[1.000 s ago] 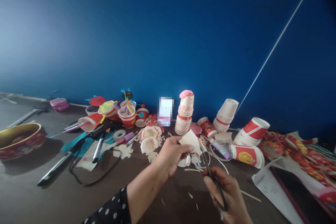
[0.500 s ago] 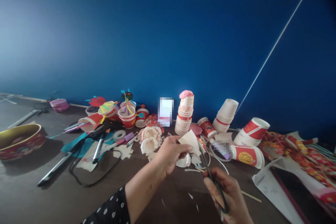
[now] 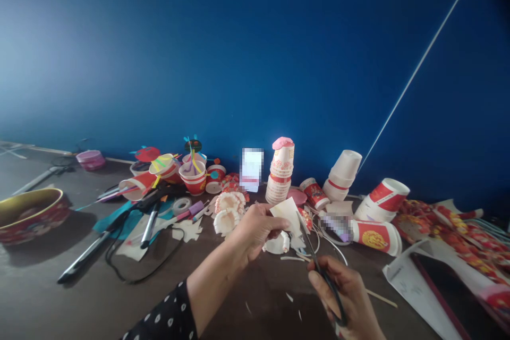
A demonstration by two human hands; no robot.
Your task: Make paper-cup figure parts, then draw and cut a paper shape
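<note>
Pinched between the thumb and fingers of my left hand [image 3: 258, 228] is a small piece of off-white paper [image 3: 286, 213], held up over the table. My right hand [image 3: 338, 287] grips a pair of scissors [image 3: 313, 249] by the dark handles. The blades point up and away, at the right edge of the paper. Behind the paper stands a tall stack of paper cups [image 3: 280, 172] with a pink lump on top. White scraps and a small white roll [image 3: 286, 242] lie beneath my hands.
Decorated cups [image 3: 194, 178], pens [image 3: 149, 228] and a hot glue gun [image 3: 119, 218] lie left. At far left is a gold-lined bowl [image 3: 35, 218]. Tipped cups [image 3: 376, 238], a dark phone [image 3: 454, 292] and red-yellow scraps [image 3: 474, 239] are on the right. A blue panel [image 3: 239, 64] rises behind.
My left hand and the paper have shifted very slightly left. The scissors have moved slightly with their tips still at the paper's right edge.
</note>
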